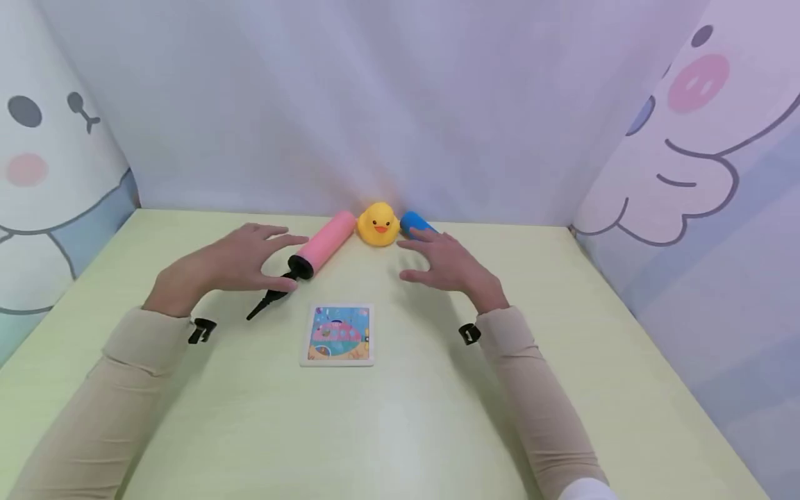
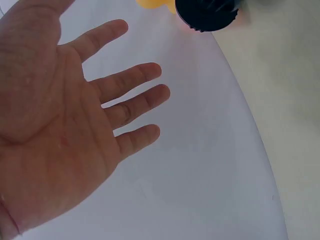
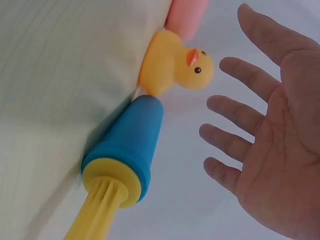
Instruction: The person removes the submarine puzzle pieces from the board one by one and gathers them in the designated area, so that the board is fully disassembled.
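My left hand (image 1: 240, 260) hovers beside a pink hand pump (image 1: 330, 239) with a black end cap and nozzle; its fingers are spread and hold nothing. The left wrist view shows the bare palm and the pump's black cap (image 2: 207, 12). On the other side, my right hand (image 1: 444, 260) hangs with fingers apart, overlapping a blue cylinder (image 1: 414, 222) in the head view. The right wrist view shows that this blue cylinder has a yellow ribbed shaft (image 3: 102, 200) at its near end. Between the two lies a yellow rubber duck (image 1: 378, 226), facing me.
A square white-framed card with a colourful sea picture (image 1: 337, 333) lies flat on the pale table (image 1: 387, 430), in front of the duck. A pale curtain (image 1: 375, 104) closes off the back, and cartoon-printed panels (image 1: 694, 160) stand at both sides.
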